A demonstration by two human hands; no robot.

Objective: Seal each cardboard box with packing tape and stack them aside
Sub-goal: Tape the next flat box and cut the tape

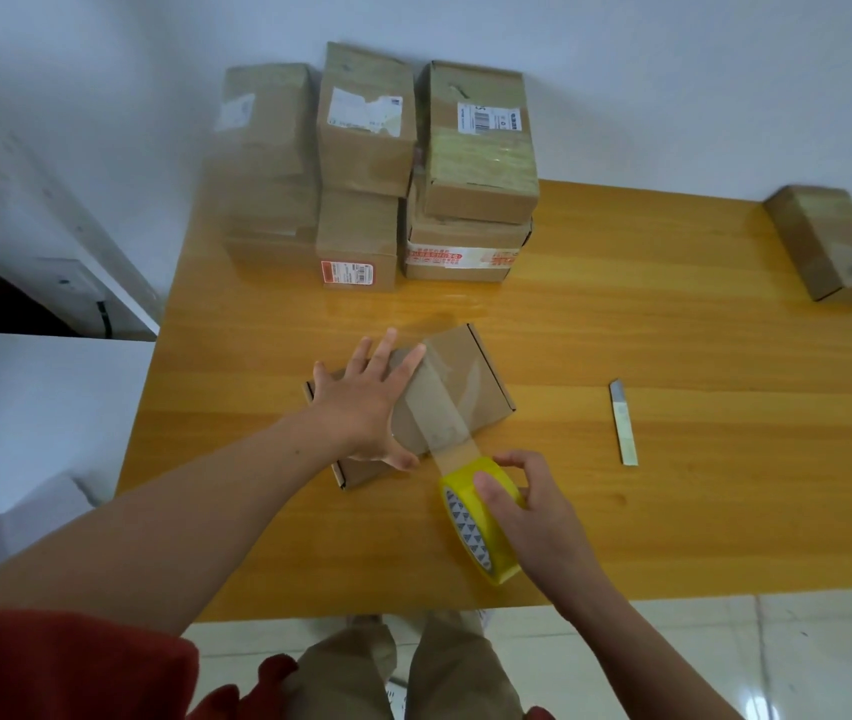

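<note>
You have one flat box (pixel 470 376) in front of you, one yellow tape roll (pixel 460 483) and one metal blade (pixel 623 423). One single box (pixel 834 246) sits far off at the table's right end. At the back edge the stacked boxes (pixel 367 122) stand in three columns. The middle and right columns hold two each; the left column is too blurred to count.

Your left hand (pixel 367 402) lies flat on the flat box's left half, fingers spread and pressing down. Your right hand (pixel 528 506) grips the tape roll just beside the box's near corner. A clear strip of tape (pixel 444 423) runs from the roll up across the lid.

The blade lies on the wooden table (pixel 673 356), well apart to the right of your right hand.
</note>
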